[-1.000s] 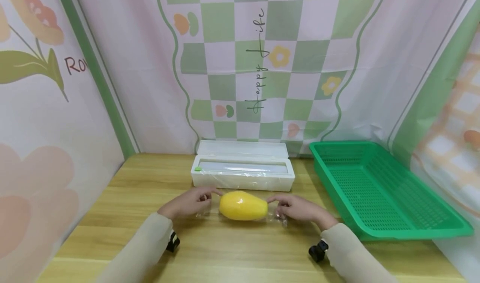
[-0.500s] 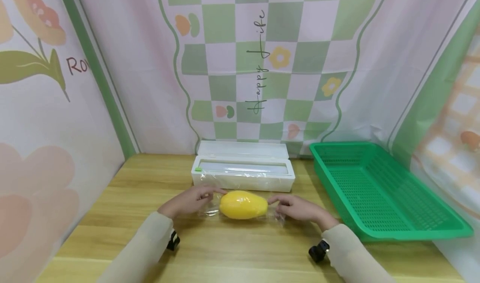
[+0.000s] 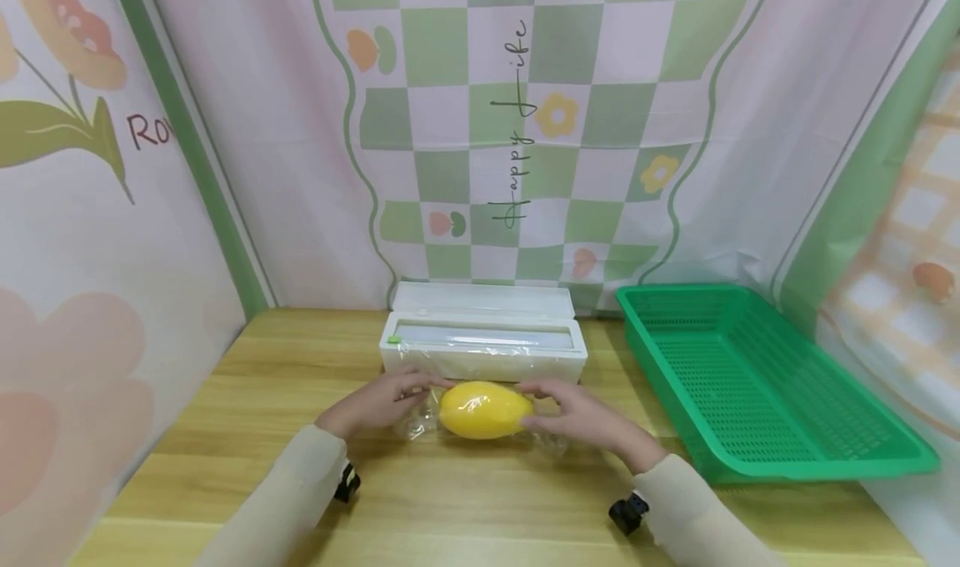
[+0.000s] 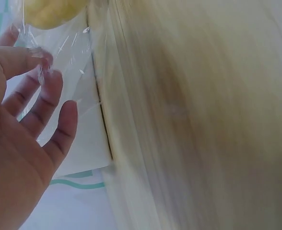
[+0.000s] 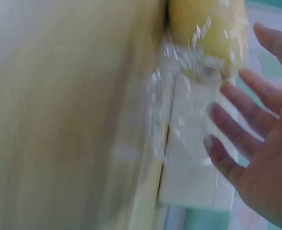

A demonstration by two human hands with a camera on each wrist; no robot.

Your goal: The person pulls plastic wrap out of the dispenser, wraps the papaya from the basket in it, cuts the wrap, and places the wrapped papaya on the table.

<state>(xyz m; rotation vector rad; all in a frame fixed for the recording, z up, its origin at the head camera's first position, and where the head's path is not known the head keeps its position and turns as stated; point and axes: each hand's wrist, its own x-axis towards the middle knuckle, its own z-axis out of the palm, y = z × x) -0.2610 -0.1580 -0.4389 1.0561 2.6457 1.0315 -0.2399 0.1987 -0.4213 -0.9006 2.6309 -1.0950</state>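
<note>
A glossy yellow fruit (image 3: 483, 410), long like a papaya and narrower at its right end, lies under clear cling film between my hands. Loose film (image 4: 78, 57) sticks out past its left end, and my left hand (image 3: 381, 400) pinches a gathered bit of it between thumb and fingers. My right hand (image 3: 581, 415) is at the fruit's other end, fingers spread and fingertips right by it. In the right wrist view crumpled film (image 5: 174, 110) hangs off that end, and the right fingers (image 5: 237, 129) curl round nothing.
Right behind the fruit stands a white cling film dispenser box (image 3: 480, 365), its lid (image 3: 483, 300) raised and a green slider (image 3: 393, 340) at its left. A green perforated basket (image 3: 660, 383) sits on the right of the wooden table (image 3: 450, 509). A printed curtain (image 3: 322, 217) closes off the back.
My right hand has let go of the film, spread its fingers and moved left to the fruit's right end. The left hand stays almost in place, with the film more bunched beside it.
</note>
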